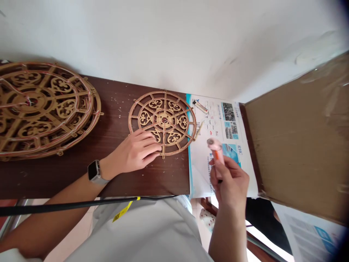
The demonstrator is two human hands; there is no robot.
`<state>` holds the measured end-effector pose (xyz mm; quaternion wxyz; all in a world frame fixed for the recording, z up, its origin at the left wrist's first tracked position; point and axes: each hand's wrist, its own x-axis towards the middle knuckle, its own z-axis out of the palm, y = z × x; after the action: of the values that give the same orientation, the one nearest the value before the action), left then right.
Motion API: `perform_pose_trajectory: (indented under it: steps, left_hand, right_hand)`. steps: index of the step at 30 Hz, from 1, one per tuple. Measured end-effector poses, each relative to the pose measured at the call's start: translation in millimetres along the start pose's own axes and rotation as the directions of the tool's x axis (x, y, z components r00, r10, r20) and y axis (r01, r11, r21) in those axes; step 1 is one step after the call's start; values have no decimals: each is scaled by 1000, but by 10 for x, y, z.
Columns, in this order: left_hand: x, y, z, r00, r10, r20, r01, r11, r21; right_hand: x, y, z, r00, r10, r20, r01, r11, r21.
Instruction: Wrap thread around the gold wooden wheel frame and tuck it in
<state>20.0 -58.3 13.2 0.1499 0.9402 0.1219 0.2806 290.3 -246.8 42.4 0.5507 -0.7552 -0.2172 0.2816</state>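
A round brown openwork frame [165,114] lies flat on the dark tabletop, with curled ornaments between its spokes and thin wires near its centre. My left hand [141,150], with a watch on its wrist, rests at the frame's near left rim, its fingers curled together on it. In my right hand [231,178] is a small pink handheld tool [219,156] with an orange stripe and a round dark-centred head, slightly blurred. That hand is closed round the tool, raised above the printed sheet and right of the frame.
Several larger similar frames [68,120] with red and white wires are stacked at left. A printed sheet [215,127] covers the table's right part, bearing a small white black-tipped item [201,106] and a thin strip [199,130]. Cardboard [302,134] stands at right; a black cable [68,205] crosses in front.
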Motion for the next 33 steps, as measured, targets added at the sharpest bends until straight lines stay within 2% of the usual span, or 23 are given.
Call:
perform_pose_trajectory:
  steps: [2,4,6,9,13,16,19,22,24,26,28,29,31,33]
  left_hand:
    - [-10,-14,-6,1000,6,22,-6,1000,-8]
    - [-17,-25,-2,997,-2,71,3,1000,-9]
    - [-14,-24,11,994,-13,107,12,1000,11]
    - [10,12,31,992,-6,125,-1,998,58]
    - [56,105,10,994,12,109,-25,992,120]
    - [79,161,-47,1000,29,-2,-28,987,158]
    - [87,179,-104,993,25,-119,-9,991,134]
    - [79,171,-126,986,42,-159,-30,997,72]
    - [68,166,-119,982,61,-177,-53,997,47]
    - [55,167,-100,976,60,-207,-52,998,44]
    - [45,173,-76,969,50,-240,-37,998,58]
    - [43,176,-64,967,49,-249,-32,997,70]
    - [41,180,-42,964,38,-264,-14,996,92]
    - [43,177,-27,957,7,-289,27,993,114]
  right_hand:
    - [85,-4,-67,988,-60,-143,52,997,-56]
    - [203,30,-158,936,-163,-311,84,965,-250]
    - [350,89,-275,890,-257,-377,45,872,-488]
    - [602,160,-458,863,-298,-408,-4,804,-595]
    - [936,185,-611,865,-329,-379,-51,695,-718]
    - [1090,188,-641,884,-363,-293,-20,597,-802]
    - [1091,125,-617,903,-392,-175,49,500,-865]
    - [982,-90,-495,906,-421,-50,149,426,-892]
    - [908,-307,-335,843,-525,115,336,349,-875]
    - [856,-540,-128,787,-547,286,501,296,-813]
    - [826,-742,91,713,-570,408,660,352,-664]
    - [818,-818,193,656,-614,439,729,365,-579]
    - [825,-905,363,497,-660,564,866,339,-368]
    - [877,-898,471,343,-644,684,933,317,-170]
